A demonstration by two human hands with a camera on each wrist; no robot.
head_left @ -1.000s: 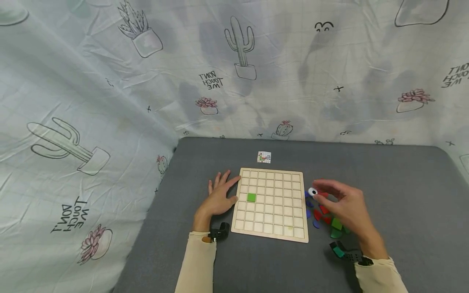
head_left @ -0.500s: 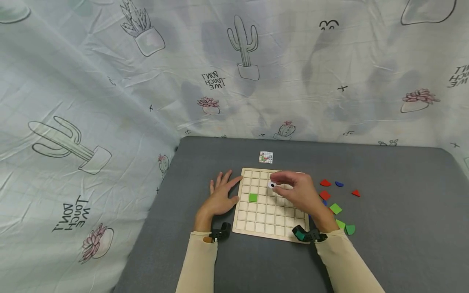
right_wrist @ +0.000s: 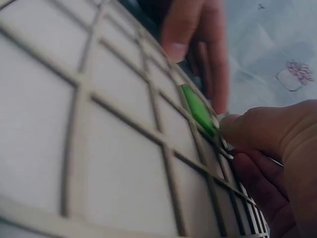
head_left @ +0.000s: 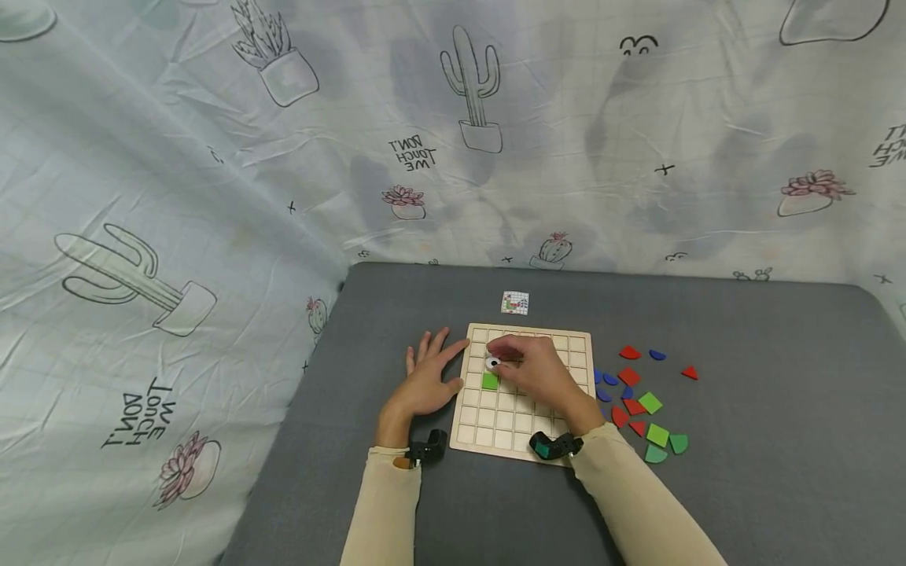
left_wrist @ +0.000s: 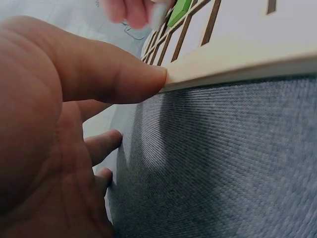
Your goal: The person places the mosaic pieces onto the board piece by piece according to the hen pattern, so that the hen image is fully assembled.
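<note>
A wooden grid board (head_left: 505, 420) lies on the grey table. My left hand (head_left: 422, 385) is beside its left edge, fingers spread, with thumb and index fingertip touching the rim; the left wrist view shows the thumb (left_wrist: 119, 74) against the board's side. Over the board, my right hand (head_left: 538, 373) pinches a small white piece with a black dot (head_left: 492, 363) between thumb and fingers. That piece is just above a green square tile (head_left: 490, 381) set in one cell. In the right wrist view the green tile (right_wrist: 198, 110) shows, while the fingers mostly hide the white piece.
Right of the board lie loose red (head_left: 629, 376), blue (head_left: 657, 354) and green (head_left: 650, 402) flat pieces of several shapes. A small printed pattern card (head_left: 514, 303) lies behind the board. A cactus-print cloth (head_left: 552, 157) hangs behind and at the left of the table.
My right hand has carried the white dotted piece left from the loose pieces, across the board to beside the green tile. The left hand has stayed at the board's edge.
</note>
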